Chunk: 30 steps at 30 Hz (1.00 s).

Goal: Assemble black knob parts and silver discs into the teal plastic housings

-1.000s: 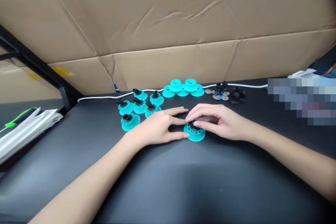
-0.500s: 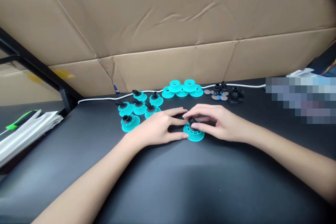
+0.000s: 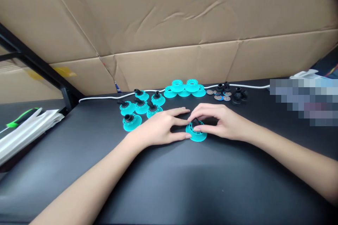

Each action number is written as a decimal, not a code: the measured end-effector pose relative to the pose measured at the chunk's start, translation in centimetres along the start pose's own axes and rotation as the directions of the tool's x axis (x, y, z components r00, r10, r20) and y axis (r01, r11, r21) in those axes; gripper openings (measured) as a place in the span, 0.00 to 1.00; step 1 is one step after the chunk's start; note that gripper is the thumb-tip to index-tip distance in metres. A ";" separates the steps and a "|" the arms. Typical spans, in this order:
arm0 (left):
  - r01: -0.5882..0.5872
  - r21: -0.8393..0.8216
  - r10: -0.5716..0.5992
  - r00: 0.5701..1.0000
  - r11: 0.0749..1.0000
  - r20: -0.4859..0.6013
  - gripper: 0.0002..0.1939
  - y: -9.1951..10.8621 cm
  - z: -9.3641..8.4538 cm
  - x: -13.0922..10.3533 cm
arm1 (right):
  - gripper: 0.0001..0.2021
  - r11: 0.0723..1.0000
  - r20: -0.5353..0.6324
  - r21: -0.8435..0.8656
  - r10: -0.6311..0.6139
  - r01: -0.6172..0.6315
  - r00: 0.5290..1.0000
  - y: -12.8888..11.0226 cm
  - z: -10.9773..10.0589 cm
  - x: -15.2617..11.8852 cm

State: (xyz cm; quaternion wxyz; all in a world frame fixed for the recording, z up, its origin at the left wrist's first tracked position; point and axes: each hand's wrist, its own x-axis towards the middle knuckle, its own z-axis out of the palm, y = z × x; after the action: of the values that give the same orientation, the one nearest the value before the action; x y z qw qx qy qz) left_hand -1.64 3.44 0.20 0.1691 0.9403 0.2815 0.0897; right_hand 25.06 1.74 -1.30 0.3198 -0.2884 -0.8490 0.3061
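Observation:
A turquoise flared ring (image 3: 196, 136) rests on the black table, wide side down. In its centre sits a black fitting (image 3: 195, 123), which my right hand (image 3: 220, 121) grips between thumb and fingers. My left hand (image 3: 161, 126) lies flat with spread fingers, its fingertips at the left side of the ring. Several turquoise rings with black fittings (image 3: 132, 123) stand to the left, behind my left hand. Beyond my hands, several plain turquoise rings (image 3: 177, 86) are stacked in two layers.
Several round metal discs (image 3: 218, 97) and black fittings (image 3: 239, 95) lie at the back right. A white cable (image 3: 105, 97) runs along the cardboard wall (image 3: 169, 63). Papers (image 3: 29, 133) and a green-black tool (image 3: 22, 118) are at the left, beside a black metal frame (image 3: 52, 77).
My right fingers have shifted slightly around the black fitting. The whole view has moved a little; my left hand stays beside the ring.

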 end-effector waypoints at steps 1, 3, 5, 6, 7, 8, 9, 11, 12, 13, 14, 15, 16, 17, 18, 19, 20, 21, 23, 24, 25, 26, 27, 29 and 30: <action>-0.004 0.001 0.004 1.000 1.000 -0.001 0.22 0.0 0.0 0.0 | 0.11 1.000 -0.017 -0.004 0.001 -0.001 1.000 -0.1 0.1 0.0; -0.009 0.006 0.009 1.000 1.000 -0.007 0.22 0.1 0.0 0.0 | 0.10 1.000 -0.046 -0.003 0.005 -0.005 0.999 -0.3 0.3 0.0; -0.009 0.008 0.009 1.000 1.000 -0.014 0.22 0.1 0.0 0.0 | 0.10 1.000 -0.067 0.000 0.012 -0.012 0.998 -0.6 0.4 0.0; -0.011 0.008 0.011 1.000 1.000 -0.018 0.21 0.1 0.0 0.0 | 0.10 1.000 -0.077 -0.004 0.016 -0.017 0.997 -0.7 0.4 0.0; -0.013 0.008 0.013 1.000 1.000 -0.022 0.21 0.1 0.0 0.0 | 0.10 1.000 -0.086 -0.013 0.023 -0.024 0.996 -0.8 0.5 0.0; -0.017 0.008 0.017 1.000 1.000 -0.026 0.21 0.2 0.0 0.0 | 0.10 0.999 -0.093 -0.025 0.028 -0.030 0.995 -0.9 0.5 0.0; -0.021 0.010 0.021 0.999 1.000 -0.027 0.21 0.2 0.0 0.0 | 0.09 0.999 -0.102 -0.034 0.033 -0.036 0.994 -1.0 0.5 0.0; -0.022 0.015 0.022 0.999 1.000 -0.026 0.21 0.2 0.0 0.0 | 0.08 0.998 -0.108 -0.040 0.052 -0.057 0.993 -1.1 0.6 0.1; -0.019 0.019 0.020 1.000 1.000 -0.022 0.21 0.3 0.0 0.0 | 0.08 0.997 -0.111 -0.037 0.062 -0.067 0.992 -1.1 0.6 0.1; -0.017 0.022 0.017 1.000 1.000 -0.019 0.21 0.3 0.0 0.0 | 0.08 0.997 -0.114 -0.031 0.070 -0.074 0.991 -1.1 0.7 0.1; -0.014 0.026 0.014 1.000 1.000 -0.016 0.21 0.3 -0.1 0.0 | 0.08 0.996 -0.115 -0.026 0.076 -0.080 0.990 -1.1 0.7 0.1; -0.011 0.029 0.011 1.000 1.000 -0.014 0.21 0.4 -0.1 0.0 | 0.08 0.996 -0.119 -0.023 0.080 -0.084 0.990 -1.0 0.8 0.0; -0.010 0.032 0.010 1.000 0.999 -0.012 0.21 0.4 -0.1 0.0 | 0.08 0.996 -0.120 -0.023 0.079 -0.083 0.990 -1.0 0.9 0.0; -0.009 0.035 0.010 1.000 0.999 -0.010 0.21 0.4 -0.2 -0.1 | 0.08 0.997 -0.123 -0.026 0.073 -0.077 0.990 -0.9 1.0 0.0; -0.009 0.040 0.009 1.000 0.999 -0.008 0.21 0.5 -0.2 -0.1 | 0.08 0.997 -0.123 -0.036 0.065 -0.070 0.990 -0.8 1.1 -0.1; -0.010 0.048 0.010 1.000 0.999 -0.006 0.21 0.5 -0.2 -0.1 | 0.08 0.997 -0.127 -0.052 0.049 -0.056 0.991 -0.8 1.1 -0.1; -0.014 0.060 0.014 1.000 0.998 -0.002 0.21 0.5 -0.2 -0.1 | 0.08 0.997 -0.134 -0.073 0.029 -0.039 0.991 -0.7 1.2 -0.1; -0.019 0.077 0.020 1.000 0.997 0.000 0.21 0.5 -0.1 -0.1 | 0.08 0.995 -0.144 -0.100 0.004 -0.019 0.990 -0.6 1.2 -0.1; -0.039 0.129 0.041 0.999 0.991 -0.012 0.22 0.4 -0.2 -0.1 | 0.09 0.986 -0.166 -0.166 -0.041 0.013 0.985 -0.3 1.1 -0.2; -0.049 0.163 0.054 0.998 0.985 -0.029 0.22 0.3 -0.3 -0.2 | 0.10 0.980 -0.180 -0.197 -0.052 0.016 0.982 -0.1 1.0 -0.2; -0.053 0.203 0.064 0.997 0.978 -0.048 0.22 0.1 -0.5 -0.2 | 0.11 0.975 -0.195 -0.224 -0.053 0.009 0.979 0.2 0.8 -0.3; -0.056 0.245 0.076 0.994 0.968 -0.075 0.22 -0.2 -0.8 -0.4 | 0.11 0.970 -0.210 -0.245 -0.043 -0.010 0.977 0.4 0.7 -0.3; -0.045 0.289 0.075 0.993 0.956 -0.095 0.22 -0.6 -1.3 -0.6 | 0.12 0.965 -0.225 -0.261 -0.029 -0.032 0.974 0.6 0.5 -0.3; -0.016 0.367 0.070 0.989 0.930 -0.134 0.22 -1.5 -2.5 -1.3 | 0.11 0.956 -0.251 -0.285 -0.004 -0.070 0.968 1.0 0.2 -0.4; 0.008 0.394 0.059 0.986 0.919 -0.159 0.22 -2.1 -3.2 -1.7 | 0.11 0.952 -0.258 -0.295 0.001 -0.080 0.966 1.0 0.1 -0.5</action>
State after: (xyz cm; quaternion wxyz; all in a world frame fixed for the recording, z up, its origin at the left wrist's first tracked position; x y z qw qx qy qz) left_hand -4.97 5.00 2.21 -0.0486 0.9478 0.2945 0.1122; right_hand 25.56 2.05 -2.27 0.3720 -0.3882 -0.8316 0.1393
